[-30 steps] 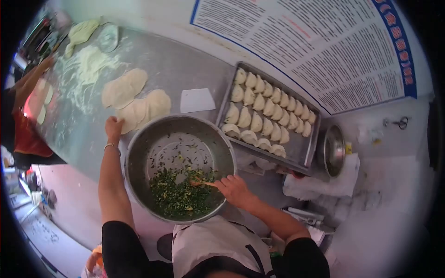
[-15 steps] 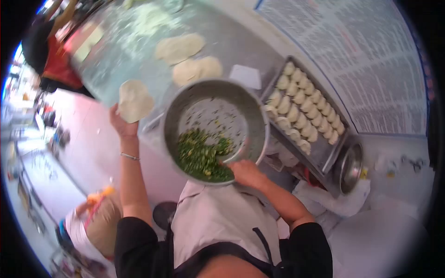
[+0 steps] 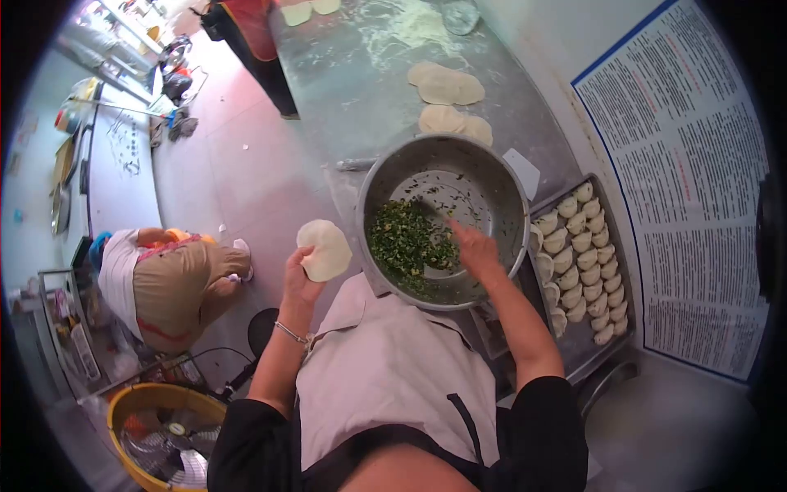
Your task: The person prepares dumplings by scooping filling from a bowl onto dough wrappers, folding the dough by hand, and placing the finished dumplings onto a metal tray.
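A second ago the left hand [image 3: 299,277] was out on the counter [image 3: 361,82] at the stack of wrappers [image 3: 447,84]. Now it is drawn back off the counter's edge and held up just beside the bowl [image 3: 369,176], with one wrapper [image 3: 325,249] lying flat across its fingers, which curl under it from below. The wrapper is bare: no filling is on it yet. The right hand [image 3: 475,250] has stayed in the bowl, over the near rim at the edge of the green filling [image 3: 406,244], which is heaped on the side nearest the person. Its fingers are bent, but whether they grip a tool I cannot tell. So the pick-up is done, and wrapper and filling are close together. A tray [image 3: 620,246] of dumplings [image 3: 586,262] sits just right of the bowl, and another person [image 3: 164,275] crouches on the floor at left.
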Available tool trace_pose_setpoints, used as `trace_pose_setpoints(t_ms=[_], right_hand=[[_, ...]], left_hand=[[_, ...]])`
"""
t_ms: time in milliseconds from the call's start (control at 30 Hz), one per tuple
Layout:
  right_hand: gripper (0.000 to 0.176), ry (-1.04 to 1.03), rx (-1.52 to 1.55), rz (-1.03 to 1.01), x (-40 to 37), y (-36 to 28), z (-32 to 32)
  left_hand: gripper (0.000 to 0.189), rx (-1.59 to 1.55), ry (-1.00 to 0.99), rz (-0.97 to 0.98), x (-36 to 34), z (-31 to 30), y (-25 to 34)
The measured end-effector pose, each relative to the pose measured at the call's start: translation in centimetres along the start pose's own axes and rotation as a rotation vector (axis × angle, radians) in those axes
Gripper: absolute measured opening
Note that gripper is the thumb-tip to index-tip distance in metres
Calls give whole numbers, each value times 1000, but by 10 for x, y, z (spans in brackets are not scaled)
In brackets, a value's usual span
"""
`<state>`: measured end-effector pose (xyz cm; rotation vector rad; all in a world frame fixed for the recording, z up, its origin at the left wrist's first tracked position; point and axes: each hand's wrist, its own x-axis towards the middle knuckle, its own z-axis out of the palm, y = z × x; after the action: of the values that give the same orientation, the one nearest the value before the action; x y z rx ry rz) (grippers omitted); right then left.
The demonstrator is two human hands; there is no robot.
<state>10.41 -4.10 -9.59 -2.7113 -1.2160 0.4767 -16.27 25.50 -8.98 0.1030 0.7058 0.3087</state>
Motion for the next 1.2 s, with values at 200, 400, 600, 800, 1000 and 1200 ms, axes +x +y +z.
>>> trace_pose_setpoints(t_ms=[200, 400, 600, 800, 1000, 1200], right_hand=[[39, -113, 693, -147, -23, -8, 88], [34, -519, 1219, 216, -33, -23, 28], [35, -227, 1242, 75, -56, -23, -8], [44, 357, 725, -135, -78, -47, -16], [53, 391, 560, -213, -90, -43, 0], [48, 255, 391, -75, -67, 18, 12]], left_hand=[[43, 111, 21, 104, -19, -19, -46], [41, 231, 94, 301, -11, 16, -67], [42, 403, 130, 427, 22, 56, -102], [55, 110, -99, 163, 55, 84, -152], [57, 77, -81, 105, 63, 85, -165], [56, 147, -282, 83, 55, 65, -135]])
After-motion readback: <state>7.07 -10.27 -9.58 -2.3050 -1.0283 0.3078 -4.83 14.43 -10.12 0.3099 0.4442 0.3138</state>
